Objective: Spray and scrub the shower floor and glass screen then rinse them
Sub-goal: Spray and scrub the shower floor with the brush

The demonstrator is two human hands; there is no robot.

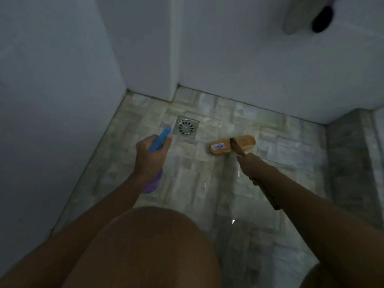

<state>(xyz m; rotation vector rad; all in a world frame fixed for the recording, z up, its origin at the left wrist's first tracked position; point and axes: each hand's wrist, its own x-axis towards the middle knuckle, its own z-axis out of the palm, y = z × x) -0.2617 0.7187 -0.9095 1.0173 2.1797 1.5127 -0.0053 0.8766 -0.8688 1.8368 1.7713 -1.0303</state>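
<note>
My left hand (148, 156) grips a spray bottle (160, 140) with a blue trigger head and a purple body, its nozzle pointing at the floor beside the drain. My right hand (250, 166) grips the dark handle of a wooden scrub brush (220, 146). The brush head lies flat on the tiled shower floor (207, 183), just right of the drain. The floor tiles look wet and shiny. A thin glass edge runs across the floor behind the brush.
A square metal drain (187, 127) sits in the floor near the back left corner. White tiled walls (249, 59) close the left and back sides. A raised grey step (351, 159) borders the right. A dark brush (323, 19) hangs high on the back wall. My knee fills the foreground.
</note>
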